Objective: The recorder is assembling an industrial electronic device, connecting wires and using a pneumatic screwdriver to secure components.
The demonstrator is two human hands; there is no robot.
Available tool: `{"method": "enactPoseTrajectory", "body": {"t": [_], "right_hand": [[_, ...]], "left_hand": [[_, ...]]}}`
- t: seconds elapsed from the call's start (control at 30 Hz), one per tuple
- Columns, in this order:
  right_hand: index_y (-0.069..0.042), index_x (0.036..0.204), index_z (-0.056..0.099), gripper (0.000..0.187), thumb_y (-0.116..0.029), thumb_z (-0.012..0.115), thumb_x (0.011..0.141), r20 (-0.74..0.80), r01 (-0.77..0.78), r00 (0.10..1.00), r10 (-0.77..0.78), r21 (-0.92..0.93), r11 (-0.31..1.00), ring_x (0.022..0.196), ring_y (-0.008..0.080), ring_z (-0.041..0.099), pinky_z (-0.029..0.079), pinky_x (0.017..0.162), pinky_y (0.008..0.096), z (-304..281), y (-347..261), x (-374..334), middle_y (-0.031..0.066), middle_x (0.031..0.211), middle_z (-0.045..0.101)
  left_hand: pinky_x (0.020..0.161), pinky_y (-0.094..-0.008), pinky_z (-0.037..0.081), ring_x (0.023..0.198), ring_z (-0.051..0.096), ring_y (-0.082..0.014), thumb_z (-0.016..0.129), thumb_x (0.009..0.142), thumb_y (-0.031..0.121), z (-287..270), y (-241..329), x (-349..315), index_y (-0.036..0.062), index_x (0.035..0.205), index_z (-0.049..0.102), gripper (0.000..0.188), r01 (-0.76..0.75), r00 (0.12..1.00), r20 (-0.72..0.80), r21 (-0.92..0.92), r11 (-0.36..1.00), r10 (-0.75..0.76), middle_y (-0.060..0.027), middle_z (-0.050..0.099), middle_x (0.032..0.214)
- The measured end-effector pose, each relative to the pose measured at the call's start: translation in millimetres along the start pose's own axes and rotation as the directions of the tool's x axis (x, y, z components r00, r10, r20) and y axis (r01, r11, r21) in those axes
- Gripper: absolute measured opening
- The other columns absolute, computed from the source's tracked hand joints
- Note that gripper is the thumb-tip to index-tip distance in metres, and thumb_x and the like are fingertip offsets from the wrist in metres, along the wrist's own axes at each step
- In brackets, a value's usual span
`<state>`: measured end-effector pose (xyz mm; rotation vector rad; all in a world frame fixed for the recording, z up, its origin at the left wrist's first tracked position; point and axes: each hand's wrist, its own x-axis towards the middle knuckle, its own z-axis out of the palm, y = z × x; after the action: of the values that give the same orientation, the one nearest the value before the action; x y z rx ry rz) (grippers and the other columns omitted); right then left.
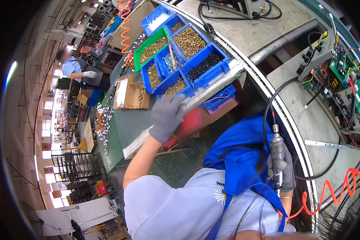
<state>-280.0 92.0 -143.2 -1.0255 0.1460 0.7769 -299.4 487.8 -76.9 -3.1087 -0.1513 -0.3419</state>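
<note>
My left hand [167,117], in a grey glove, is over the bench's white front edge, just below a blue bin of brass screws [175,86]. Its fingers look curled together; anything in them is hidden. More blue bins stand around it, with brass screws [189,42], black screws [205,66] and small clear pieces [170,63]. A green bin [138,53] also holds brass-coloured parts. At the right, my gloved right hand [285,170] is wrapped round a silver air screwdriver [277,149] held upright in view, beside the blue apron.
A cardboard box [133,96] sits left of the bins. To the right, a curved rail borders grey work plates carrying an opened unit with green circuit boards [350,86]. Black cables and an orange coiled hose [336,192] run near my right hand. A co-worker [82,72] stands far left.
</note>
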Motion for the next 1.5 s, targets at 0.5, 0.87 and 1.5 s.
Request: {"method": "enactPoseTrajectory", "body": {"t": [0.5, 0.87, 1.5], "right_hand": [[-0.003, 0.143, 0.037, 0.089, -0.026, 0.075, 0.066, 0.087, -0.081, 0.993, 0.078, 0.029, 0.996, 0.047, 0.0175, 0.058, 0.048, 0.043, 0.0272, 8.6, 8.6, -5.5, 0.0102, 0.071, 0.058], [-0.005, 0.144, 0.037, 0.083, -0.014, 0.073, 0.070, 0.218, -0.143, 0.961, 0.168, -0.124, 0.982, 0.050, 0.0179, 0.060, 0.048, 0.047, 0.0275, 21.7, 2.5, 8.6, 0.0103, 0.077, 0.060], [-0.003, 0.141, 0.038, 0.080, -0.010, 0.072, 0.069, 0.219, -0.166, 0.961, 0.169, -0.034, 0.986, 0.050, 0.0176, 0.059, 0.047, 0.046, 0.0279, 21.4, 4.1, 6.8, 0.0087, 0.074, 0.059]], "left_hand": [[0.092, -0.0407, 0.040, 0.104, 0.058, -0.0257, 0.077, 0.074, 0.032, 25.2, -26.9, 56.1, 0.0145, 0.112, 0.067, 0.043, -0.314, 0.920, -0.214, 0.097, 0.944, 0.328, -0.0057, 0.066, 0.107], [0.068, -0.0432, 0.044, 0.071, 0.060, -0.0264, 0.067, 0.084, 0.033, 40.9, -76.2, -2.4, 0.0136, 0.083, 0.062, 0.021, -0.132, 0.989, -0.039, 0.166, 0.977, 0.140, -0.0064, 0.058, 0.068], [0.082, -0.0384, 0.043, 0.092, 0.060, -0.0226, 0.058, 0.081, 0.013, 51.3, -13.8, 59.5, 0.0144, 0.110, 0.063, 0.030, -0.579, 0.803, 0.383, 0.326, 0.747, 0.456, -0.0027, 0.065, 0.080]]}}
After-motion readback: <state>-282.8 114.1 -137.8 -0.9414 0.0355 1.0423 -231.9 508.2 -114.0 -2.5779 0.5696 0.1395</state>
